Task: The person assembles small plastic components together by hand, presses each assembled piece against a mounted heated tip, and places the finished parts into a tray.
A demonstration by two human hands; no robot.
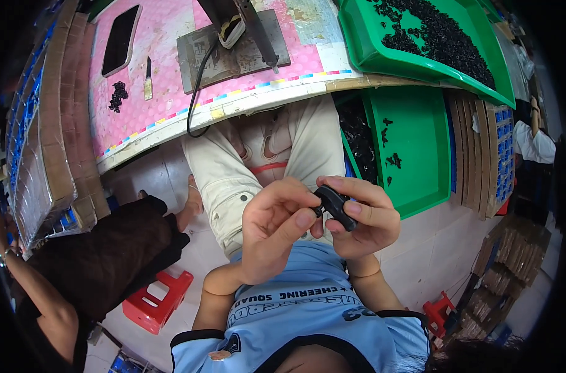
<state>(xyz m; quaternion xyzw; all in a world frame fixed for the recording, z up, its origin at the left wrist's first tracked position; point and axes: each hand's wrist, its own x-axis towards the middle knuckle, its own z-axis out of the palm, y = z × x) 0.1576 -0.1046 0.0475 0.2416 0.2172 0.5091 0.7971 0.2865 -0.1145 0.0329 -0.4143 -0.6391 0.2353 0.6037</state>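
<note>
Above my lap, both hands meet at a small curved black plastic part [337,206]. My right hand [376,221] grips its rounded body between thumb and fingers. From the other side, my left hand [267,227] pinches a small black end of it with thumb and forefinger. Whether that end is a separate piece I cannot tell, since the fingertips partly cover it. The hands are held close together, short of the table edge.
On the pink-covered table [165,37] lie a phone [120,40], a small blade [148,79] and black bits [117,96]. A tool stands on a metal plate [196,59]. Green trays [413,59] hold black parts. A red stool [158,301] and another person [109,248] are left.
</note>
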